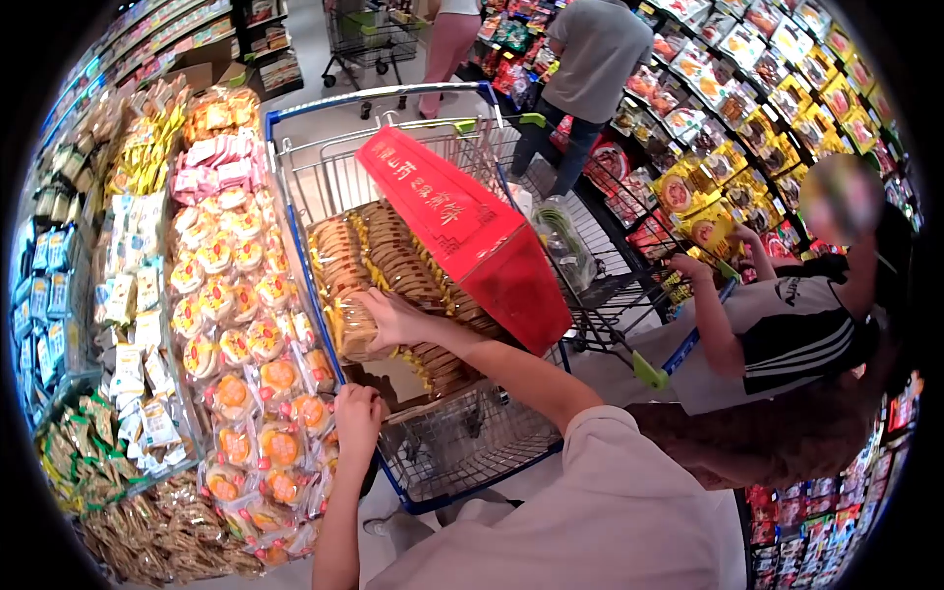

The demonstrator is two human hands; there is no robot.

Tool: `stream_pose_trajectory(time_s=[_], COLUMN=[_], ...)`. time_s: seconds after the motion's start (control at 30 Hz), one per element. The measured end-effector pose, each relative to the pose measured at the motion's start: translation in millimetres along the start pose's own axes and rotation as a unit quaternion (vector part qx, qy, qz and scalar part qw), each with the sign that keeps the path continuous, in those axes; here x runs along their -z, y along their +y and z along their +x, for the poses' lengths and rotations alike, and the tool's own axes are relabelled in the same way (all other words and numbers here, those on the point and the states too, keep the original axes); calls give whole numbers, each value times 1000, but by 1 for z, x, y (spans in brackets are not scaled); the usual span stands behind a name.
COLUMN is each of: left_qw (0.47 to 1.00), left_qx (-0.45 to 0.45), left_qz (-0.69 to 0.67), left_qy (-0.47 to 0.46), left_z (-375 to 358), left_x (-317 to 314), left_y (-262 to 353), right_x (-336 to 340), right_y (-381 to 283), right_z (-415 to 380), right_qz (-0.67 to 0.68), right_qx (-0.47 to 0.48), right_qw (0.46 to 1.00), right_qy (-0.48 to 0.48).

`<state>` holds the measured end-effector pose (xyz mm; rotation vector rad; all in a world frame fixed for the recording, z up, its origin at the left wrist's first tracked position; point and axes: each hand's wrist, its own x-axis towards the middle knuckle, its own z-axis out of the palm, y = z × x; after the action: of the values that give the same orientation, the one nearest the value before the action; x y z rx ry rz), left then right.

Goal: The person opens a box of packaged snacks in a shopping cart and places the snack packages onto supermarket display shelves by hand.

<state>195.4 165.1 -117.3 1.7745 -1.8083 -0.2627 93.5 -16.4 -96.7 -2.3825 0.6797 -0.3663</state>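
A blue-rimmed shopping cart stands before me, carrying an open carton of clear-wrapped packs of round brown biscuits. The carton's red flap, printed with Chinese characters, stands raised across its far right side. My right hand reaches over the carton, thumb and fingers spread around the near end of a biscuit pack at the left. Bare cardboard shows just below that pack. My left hand is closed at the cart's left rim, beside the display; its fingertips are partly hidden.
Wrapped buns and snacks fill display bins along the left. To the right, a person in a black-and-white shirt holds a second cart. Another person in grey stands ahead. Packaged goods line the right-hand shelves.
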Motion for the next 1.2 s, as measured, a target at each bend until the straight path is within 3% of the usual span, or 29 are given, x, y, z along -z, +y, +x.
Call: stream_pose_trajectory(time_s=[0.13,0.2,0.27,0.33,0.37,0.4,0.47,0.5,0.53,0.57,0.6,0.63,0.67,0.7,0.73,0.77,0.83,0.87,0.93,1.0,1.03,1.07,1.13,1.2], left_qw=[987,967,961,865,826,825,512,388,325,345,396,257,352,365,377,419,497,431,433,447,428,426,431,432], left_qx=[101,121,150,200,236,241,347,357,351,304,332,248,243,244,242,257,269,183,106,212,239,232,248,272], left_qz=[-122,-223,-225,-457,-506,-506,-782,-846,-872,-881,-854,-930,-897,-895,-892,-868,-822,-881,-895,-868,-869,-870,-857,-848], left_qy=[-25,-24,-60,-48,-72,-68,-76,-80,-102,-110,-62,-80,-107,-85,-70,-73,-71,-71,-28,45,75,86,137,138], left_z=[2,5,4,4,-1,-6,-19,-25,-34,-41,-42,-53,-55,-66,-79,-94,-125,-134,-145,-180,-198,-213,-242,-272], left_x=[-1,1,10,18,29,42,72,88,101,118,138,149,170,178,185,193,196,190,221,237,250,263,287,317], left_y=[-7,-9,-10,-12,-12,-8,-6,-3,-7,-6,7,1,3,3,-2,-5,-15,-24,-14,-29,-33,-38,-52,-62], right_x=[11,16,13,21,19,24,42,46,50,53,56,56,53,51,47,43,28,17,-5,-24,-34,-45,-66,-80], right_y=[1,-13,-17,-40,-50,-65,-109,-126,-141,-158,-173,-187,-200,-212,-224,-234,-256,-268,-291,-313,-330,-343,-363,-392], right_z=[9,8,5,-7,-12,-19,-35,-42,-47,-49,-51,-53,-55,-55,-53,-51,-44,-38,-28,-17,-15,-11,0,7], right_qz=[148,381,373,391,297,299,161,82,9,-23,-53,-89,-129,-106,-166,-226,-216,-214,-210,-211,-200,-200,-160,-181], right_qx=[-3,-116,-114,-86,-67,-66,43,93,154,235,316,374,429,455,519,575,609,621,645,582,563,572,486,470], right_qw=[988,916,919,908,938,939,969,977,975,961,939,917,890,881,836,785,763,753,733,785,802,795,857,863], right_qy=[32,41,64,124,164,158,182,171,162,141,126,102,85,77,59,47,33,35,40,-24,6,-1,57,38])
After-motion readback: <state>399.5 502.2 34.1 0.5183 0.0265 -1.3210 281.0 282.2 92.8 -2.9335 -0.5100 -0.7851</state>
